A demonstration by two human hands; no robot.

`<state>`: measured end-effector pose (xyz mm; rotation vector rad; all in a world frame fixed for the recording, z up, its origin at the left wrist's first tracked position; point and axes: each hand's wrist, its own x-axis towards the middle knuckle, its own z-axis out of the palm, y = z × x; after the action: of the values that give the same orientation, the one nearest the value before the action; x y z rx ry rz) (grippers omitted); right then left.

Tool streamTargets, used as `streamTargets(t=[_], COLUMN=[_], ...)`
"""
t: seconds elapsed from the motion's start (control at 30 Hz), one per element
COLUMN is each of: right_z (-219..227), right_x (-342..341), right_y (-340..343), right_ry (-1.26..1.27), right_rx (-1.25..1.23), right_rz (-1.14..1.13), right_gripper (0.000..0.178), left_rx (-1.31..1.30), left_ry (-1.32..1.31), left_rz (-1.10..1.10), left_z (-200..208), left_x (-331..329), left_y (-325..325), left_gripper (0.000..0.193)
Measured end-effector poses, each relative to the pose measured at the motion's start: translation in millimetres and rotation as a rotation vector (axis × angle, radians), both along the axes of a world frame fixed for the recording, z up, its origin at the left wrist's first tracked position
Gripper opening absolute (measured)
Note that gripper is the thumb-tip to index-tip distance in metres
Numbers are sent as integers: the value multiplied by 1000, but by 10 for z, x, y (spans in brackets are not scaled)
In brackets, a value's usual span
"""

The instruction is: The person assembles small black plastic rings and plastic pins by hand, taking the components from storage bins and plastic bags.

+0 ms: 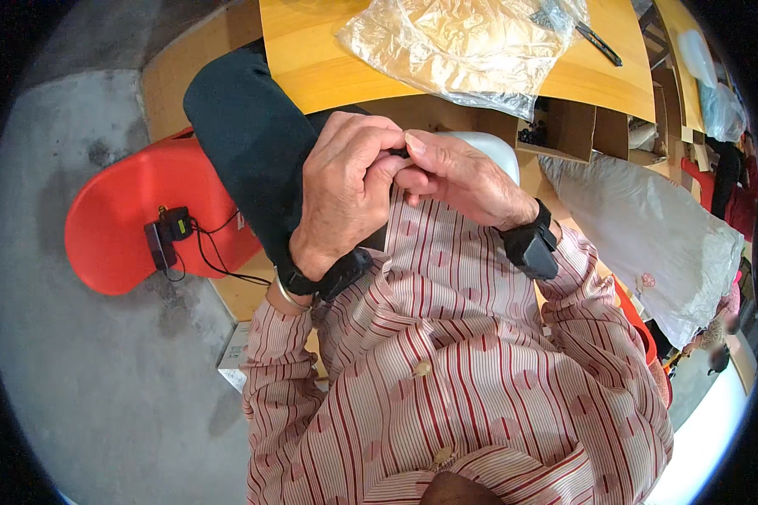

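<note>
My left hand [342, 187] and my right hand [467, 181] meet in front of my striped shirt, just short of the table edge. Their fingers are closed together around a small black piece [401, 153]. Most of it is hidden by the fingertips, so its kind cannot be made out. Both thumbs and forefingers press close to it. Each wrist wears a black strapped device, and a bangle circles the left wrist.
A crumpled clear plastic bag [463, 50] and a black pen-like tool [599, 45] lie on the yellow table [307, 59]. Cardboard boxes [568, 130] sit below its edge. A red stool [114, 223] with a black cabled device stands left; a large white sack [648, 236] lies right.
</note>
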<state>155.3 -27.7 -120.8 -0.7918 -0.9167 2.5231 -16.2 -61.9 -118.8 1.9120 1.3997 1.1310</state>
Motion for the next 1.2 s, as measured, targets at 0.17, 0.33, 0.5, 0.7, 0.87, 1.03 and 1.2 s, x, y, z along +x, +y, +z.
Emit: streamTargets(t=[0.17,0.33,0.5,0.7,0.87,1.03,1.2], right_z=[-2,46,10,-32,-131,-120,-148], right_x=[-27,2,50,-4,30,27,56], right_y=[20,122,174,212,203,218,213], right_ry=[-56,-327,-573,-333,-133,-163,-178], right_rx=[17,438,1413,1160,793,972,981], right_rz=[16,191,-39,-159,-129,-158,-187], right_gripper=[41,46,23,20,10,8,7], left_rx=[-39,-226,-747,-882,-998,-1042,-1046], left_ry=[-12,-72,-659,-884,-968,-1039,-1108], left_rz=[44,75,15,-110,-152,-175,-193], left_z=[-54,-44,-42,-32,31,-11,-78], left_x=[17,-28,-124,-181,-164,-129,-108], left_y=[-32,-65,-28,-44,-24,-46,-59], left_gripper=[17,13,11,15,15,19,23])
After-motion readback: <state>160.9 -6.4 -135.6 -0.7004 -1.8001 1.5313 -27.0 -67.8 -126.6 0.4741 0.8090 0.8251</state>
